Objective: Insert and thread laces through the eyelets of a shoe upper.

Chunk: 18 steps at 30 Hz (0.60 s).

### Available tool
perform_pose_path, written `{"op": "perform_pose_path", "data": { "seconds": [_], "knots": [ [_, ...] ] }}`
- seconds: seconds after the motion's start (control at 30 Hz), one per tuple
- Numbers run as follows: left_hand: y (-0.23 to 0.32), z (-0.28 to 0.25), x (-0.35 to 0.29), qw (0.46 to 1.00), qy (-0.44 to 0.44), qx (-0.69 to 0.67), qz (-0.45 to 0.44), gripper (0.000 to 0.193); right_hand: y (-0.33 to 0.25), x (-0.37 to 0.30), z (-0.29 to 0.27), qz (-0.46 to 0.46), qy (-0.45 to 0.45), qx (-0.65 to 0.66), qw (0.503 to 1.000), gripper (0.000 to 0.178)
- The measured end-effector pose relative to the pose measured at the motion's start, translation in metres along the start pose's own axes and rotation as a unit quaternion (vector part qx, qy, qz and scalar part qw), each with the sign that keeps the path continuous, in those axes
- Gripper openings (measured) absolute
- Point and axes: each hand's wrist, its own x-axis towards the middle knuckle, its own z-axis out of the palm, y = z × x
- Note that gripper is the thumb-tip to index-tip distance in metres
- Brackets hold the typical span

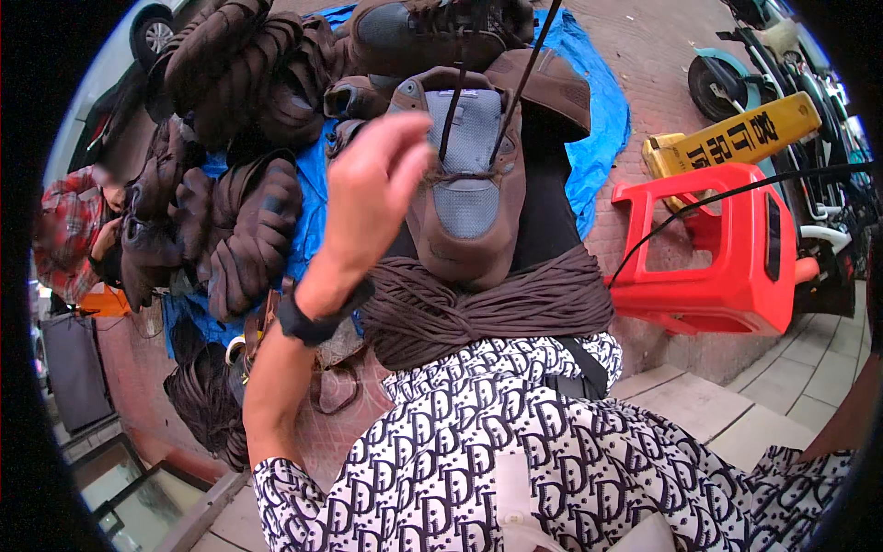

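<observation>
A brown shoe (472,221) with a grey mesh tongue lies toe toward me, over my lap. Two dark laces rise from it past the upper edge of the view. My left hand (372,189), smeared by motion, hovers over the shoe's left side, close to one lace (450,129). Its thumb and a finger are bent; whether they hold anything cannot be made out. Under the toe, a thick bundle of brown laces (487,317) stretches across my lap. My right forearm (842,414) shows at the right rim; its hand is out of view.
Piled brown shoes (248,78) cover a blue tarp (598,120) ahead and left. To the right stand a red plastic stool (727,294), a yellow sign (736,138) and scooters. A dark cord (736,191) crosses over the stool. Another person in a red checked shirt (69,235) sits left.
</observation>
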Motion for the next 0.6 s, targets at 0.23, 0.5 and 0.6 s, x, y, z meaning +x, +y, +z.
{"op": "perform_pose_path", "data": {
  "seconds": [0.23,0.5,0.6],
  "knots": [
    [-0.008,0.014,0.032,0.991,-0.102,0.04,0.08,0.02,-0.002,0.004,-0.045,0.002,-0.09,0.009,0.996,0.034],
    [-0.014,0.018,0.034,0.983,-0.166,0.043,0.063,0.013,-0.005,0.003,-0.048,0.025,-0.025,0.079,0.996,0.036],
    [0.016,0.001,0.028,0.992,-0.104,0.064,-0.026,0.011,-0.007,0.013,-0.048,0.035,-0.007,0.09,0.995,0.037]
  ]
}}
